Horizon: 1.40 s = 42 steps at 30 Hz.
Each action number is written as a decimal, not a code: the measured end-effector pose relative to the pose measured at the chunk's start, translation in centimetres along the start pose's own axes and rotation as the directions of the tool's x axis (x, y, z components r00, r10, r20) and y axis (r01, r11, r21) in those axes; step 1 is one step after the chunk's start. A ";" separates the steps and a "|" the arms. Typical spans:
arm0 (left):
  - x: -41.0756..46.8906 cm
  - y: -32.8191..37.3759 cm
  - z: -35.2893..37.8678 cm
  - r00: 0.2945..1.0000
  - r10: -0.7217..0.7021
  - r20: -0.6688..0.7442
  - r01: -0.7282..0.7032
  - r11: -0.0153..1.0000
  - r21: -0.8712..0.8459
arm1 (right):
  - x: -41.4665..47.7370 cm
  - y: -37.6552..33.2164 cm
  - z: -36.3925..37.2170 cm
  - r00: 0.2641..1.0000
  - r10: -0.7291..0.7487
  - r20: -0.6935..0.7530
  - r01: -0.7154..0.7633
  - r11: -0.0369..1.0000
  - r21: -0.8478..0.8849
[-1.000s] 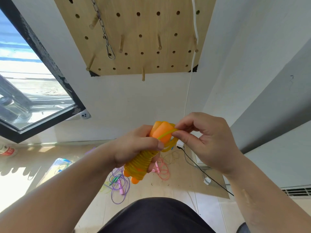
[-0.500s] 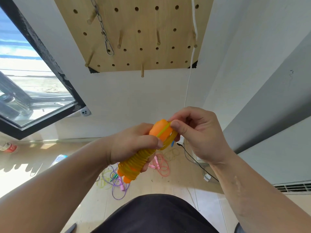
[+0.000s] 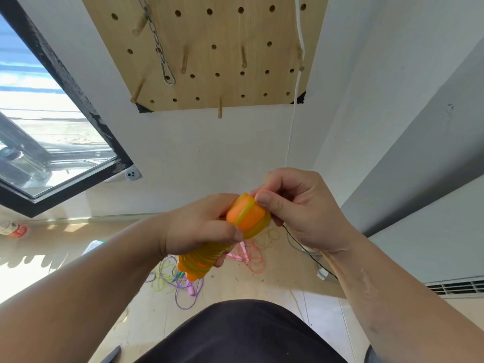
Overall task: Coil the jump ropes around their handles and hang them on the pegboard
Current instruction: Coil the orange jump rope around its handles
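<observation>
1. Orange handles (image 3: 254, 218) of one jump rope sit side by side in the air, between both hands.
2. Yellow rope (image 3: 207, 258) is wound tight round them, and one strand crosses the top end.
3. The left hand (image 3: 199, 226) wraps its fingers round the coil and grips it.
4. The right hand (image 3: 296, 208) pinches the strand at the top, thumb and finger close together.
5. I think this is the end of the coiling: the last bit needs tucking in so it holds.
6. Next the bundle should go up to the wooden pegboard (image 3: 227, 30) and hook on a free peg (image 3: 220, 108).
7. A purple jump rope (image 3: 183, 286) and a pink jump rope (image 3: 252, 256) lie loose on the floor (image 3: 262, 286), not yet coiled.
</observation>
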<state>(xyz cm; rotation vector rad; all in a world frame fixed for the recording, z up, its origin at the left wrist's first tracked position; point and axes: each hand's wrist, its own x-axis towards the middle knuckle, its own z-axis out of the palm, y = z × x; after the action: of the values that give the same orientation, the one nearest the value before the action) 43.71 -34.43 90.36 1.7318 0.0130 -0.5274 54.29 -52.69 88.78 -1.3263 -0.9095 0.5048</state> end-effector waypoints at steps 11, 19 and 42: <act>2.3 -2.2 1.9 0.924 -0.184 -0.335 -0.022 0.850 -0.527 | 1.6 1.2 -0.7 0.992 -0.122 -0.018 0.094 0.841 -0.533; 1.1 -2.9 0.2 0.991 -0.010 0.136 0.084 0.831 -0.550 | 1.3 0.0 -1.2 0.976 -0.190 0.111 0.219 0.880 -0.422; 2.3 -0.7 2.2 0.715 0.102 -0.692 0.295 0.853 0.430 | -0.1 2.6 -0.7 0.945 0.205 -0.256 -0.218 0.976 -0.023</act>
<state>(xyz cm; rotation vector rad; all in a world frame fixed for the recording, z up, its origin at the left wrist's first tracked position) 44.80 -36.97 88.58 2.3931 0.5637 0.1121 55.24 -52.68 86.30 -1.5053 -0.5759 0.4670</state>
